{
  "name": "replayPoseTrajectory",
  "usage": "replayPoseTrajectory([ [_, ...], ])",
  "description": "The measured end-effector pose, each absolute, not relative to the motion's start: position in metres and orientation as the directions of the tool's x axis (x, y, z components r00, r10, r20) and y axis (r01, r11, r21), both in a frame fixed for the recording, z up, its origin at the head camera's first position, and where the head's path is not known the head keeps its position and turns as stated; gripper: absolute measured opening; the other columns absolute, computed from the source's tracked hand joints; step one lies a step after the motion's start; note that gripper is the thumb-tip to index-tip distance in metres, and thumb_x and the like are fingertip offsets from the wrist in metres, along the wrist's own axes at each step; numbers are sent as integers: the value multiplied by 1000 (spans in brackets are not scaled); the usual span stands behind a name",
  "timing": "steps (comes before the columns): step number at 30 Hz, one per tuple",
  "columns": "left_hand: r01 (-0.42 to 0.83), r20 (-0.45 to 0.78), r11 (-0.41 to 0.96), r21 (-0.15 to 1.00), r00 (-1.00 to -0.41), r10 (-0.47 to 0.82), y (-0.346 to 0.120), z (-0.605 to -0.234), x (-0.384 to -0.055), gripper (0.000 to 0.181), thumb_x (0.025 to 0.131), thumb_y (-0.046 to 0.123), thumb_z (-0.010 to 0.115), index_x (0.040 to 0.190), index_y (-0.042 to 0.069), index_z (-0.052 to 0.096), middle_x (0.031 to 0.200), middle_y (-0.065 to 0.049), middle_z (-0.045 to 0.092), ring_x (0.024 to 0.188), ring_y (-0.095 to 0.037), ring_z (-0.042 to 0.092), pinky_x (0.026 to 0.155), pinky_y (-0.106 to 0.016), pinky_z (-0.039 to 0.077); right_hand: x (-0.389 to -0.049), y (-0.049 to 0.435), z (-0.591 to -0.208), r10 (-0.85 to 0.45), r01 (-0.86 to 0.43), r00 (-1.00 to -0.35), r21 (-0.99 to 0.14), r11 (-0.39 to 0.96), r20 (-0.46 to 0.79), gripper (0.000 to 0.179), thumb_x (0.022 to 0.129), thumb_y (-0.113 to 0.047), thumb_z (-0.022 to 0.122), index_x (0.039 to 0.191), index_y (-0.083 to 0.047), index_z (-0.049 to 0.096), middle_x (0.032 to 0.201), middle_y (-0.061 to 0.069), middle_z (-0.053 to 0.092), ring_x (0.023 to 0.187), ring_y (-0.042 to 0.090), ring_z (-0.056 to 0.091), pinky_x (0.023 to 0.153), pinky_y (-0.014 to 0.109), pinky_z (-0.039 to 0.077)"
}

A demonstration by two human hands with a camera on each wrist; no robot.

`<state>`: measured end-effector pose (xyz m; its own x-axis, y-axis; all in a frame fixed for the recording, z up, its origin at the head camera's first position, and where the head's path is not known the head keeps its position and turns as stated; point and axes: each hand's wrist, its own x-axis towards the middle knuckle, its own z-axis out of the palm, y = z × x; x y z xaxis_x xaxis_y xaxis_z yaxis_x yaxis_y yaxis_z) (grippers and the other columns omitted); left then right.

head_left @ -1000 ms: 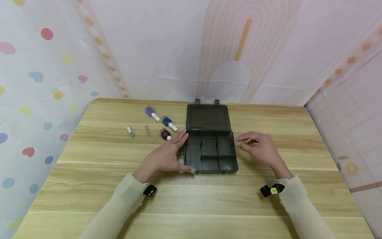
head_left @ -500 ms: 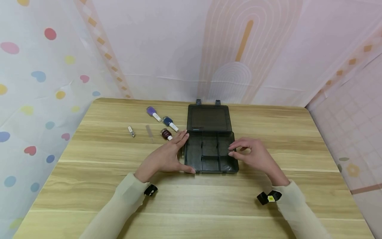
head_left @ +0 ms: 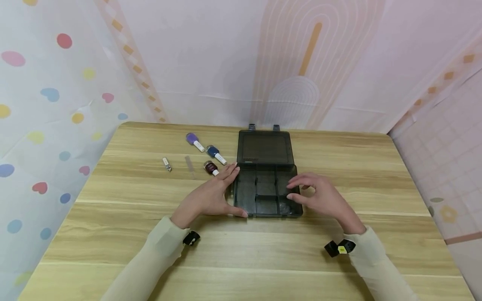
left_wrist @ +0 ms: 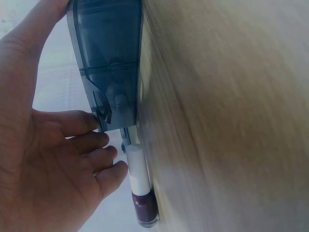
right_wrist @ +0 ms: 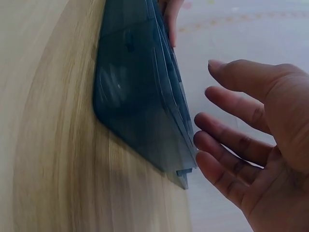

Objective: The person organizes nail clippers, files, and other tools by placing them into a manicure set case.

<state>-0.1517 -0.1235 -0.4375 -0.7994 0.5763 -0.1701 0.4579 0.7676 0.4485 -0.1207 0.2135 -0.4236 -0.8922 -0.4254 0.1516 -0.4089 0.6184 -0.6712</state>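
Observation:
A dark translucent compartment box [head_left: 266, 198] lies on the table with its lid [head_left: 265, 147] folded back. My left hand [head_left: 211, 194] holds its left side, thumb at the front edge and fingers near the back corner; the left wrist view shows the index fingertip against the wall. Over the right-hand compartments hovers my right hand [head_left: 318, 194], thumb and fingers parted with nothing visible between them. A pale gleam shows in the front right compartment; its nature is unclear. Just beyond the left fingers lies a dark red nail polish bottle [head_left: 211, 167], its white cap toward the hand.
A blue nail polish bottle [head_left: 215, 154] and a purple one [head_left: 194, 141] lie left of the lid. Farther left are a thin translucent nail file [head_left: 189, 164] and a small nail clipper [head_left: 167, 164]. A patterned cloth wall [head_left: 211, 62] stands behind the table.
My right hand has moved left from beside the box to above its right compartments, and its thumb and fingertips have spread slightly. The left hand stays at the box's left side.

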Motion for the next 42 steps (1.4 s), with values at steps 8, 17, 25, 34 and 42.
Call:
replayPoseTrajectory([
  [8,458,-172,769,446,-799,576,-123,-438,-152,136,68,83,74,165,10,14,175,-6,2,162,-27,4,126,-51,28,-125,219,-425,-416,-396,-900,-640,659,128,53,87,-30,84,134,-12,67,149,8,56,131,33,56,101,57,51],
  [17,452,-185,770,450,-797,576,-124,-436,-151,137,68,83,75,165,10,12,175,-5,1,162,-26,2,126,-51,27,-131,226,-432,-447,-378,-893,-617,690,48,91,84,-40,86,158,-13,39,169,13,27,155,40,25,114,68,35],
  [25,462,-167,764,451,-797,581,-124,-437,-151,137,68,83,74,165,9,13,175,-7,2,162,-27,4,126,-51,28,-132,230,-437,-491,-421,-871,-492,762,-14,120,77,-68,80,166,-17,17,174,8,12,159,36,16,117,63,36],
  [34,463,-171,763,451,-794,583,-123,-437,-152,136,68,82,75,165,9,13,175,-7,2,162,-27,3,126,-51,28,-132,230,-437,-549,-498,-835,-369,785,-41,128,76,-75,75,166,-10,12,175,9,8,161,32,11,125,58,25],
  [42,453,-178,766,456,-797,578,-124,-437,-151,136,68,83,74,165,11,12,175,-6,1,162,-26,3,126,-51,27,-134,231,-437,-573,-525,-818,-337,782,-56,130,76,-75,74,164,-3,12,174,13,7,161,34,11,126,57,23],
])
